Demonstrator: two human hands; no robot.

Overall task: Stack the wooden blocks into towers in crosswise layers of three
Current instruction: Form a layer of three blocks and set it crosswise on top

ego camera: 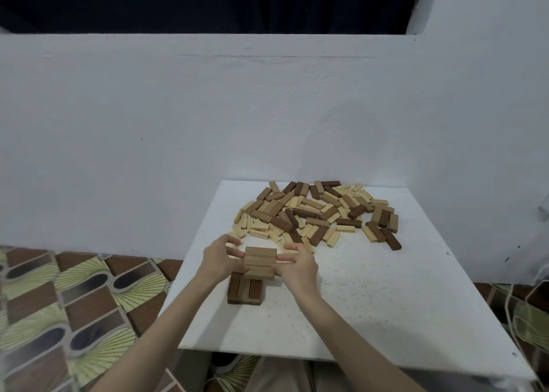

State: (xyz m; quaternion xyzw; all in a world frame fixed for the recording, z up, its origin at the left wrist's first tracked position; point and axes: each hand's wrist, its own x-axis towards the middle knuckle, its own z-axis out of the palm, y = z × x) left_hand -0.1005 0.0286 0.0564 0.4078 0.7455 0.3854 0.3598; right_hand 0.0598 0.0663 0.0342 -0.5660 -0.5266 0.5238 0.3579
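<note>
A short tower (244,291) of brown wooden blocks stands near the front left of the white table (371,302); its visible layer has three blocks lying side by side, pointing away from me. Just above and behind it, a set of three tan blocks (259,261) lies crosswise, held between both hands. My left hand (220,259) pinches the set's left end, and my right hand (297,264) pinches its right end. A large loose pile of light and dark blocks (315,213) covers the far part of the table.
A white wall (267,109) rises directly behind the table. A patterned floor mat (74,302) lies to the left. Thin cords (523,311) hang at the table's right side. My legs show below the table's front edge.
</note>
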